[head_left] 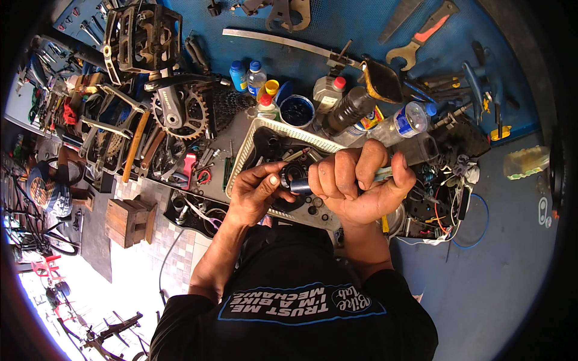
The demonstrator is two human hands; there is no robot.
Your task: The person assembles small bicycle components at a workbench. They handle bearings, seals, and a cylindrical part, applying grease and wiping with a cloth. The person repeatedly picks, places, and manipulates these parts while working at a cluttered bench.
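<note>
Held black ring (285, 174) looked lightly glossy; dark blue cylinder (300, 185) against it was smooth with a soft sheen. Cream basket (243, 151) was matt perforated plastic. Crank arm (173, 109) was smooth grey metal, pedal (142, 40) rough and grimy. Long strip (292, 41) was shiny bare metal. Clear bottle (409, 122) was glossy plastic, crate (127, 222) rough wood, shirt (277, 259) matt cloth.

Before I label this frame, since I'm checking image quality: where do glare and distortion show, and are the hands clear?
Head view: glare bleaches the floor at lower left to white; head view: the long metal strip near the top looks bowed, probably fisheye distortion; head view: left hand and right hand look reasonably clear.
</note>
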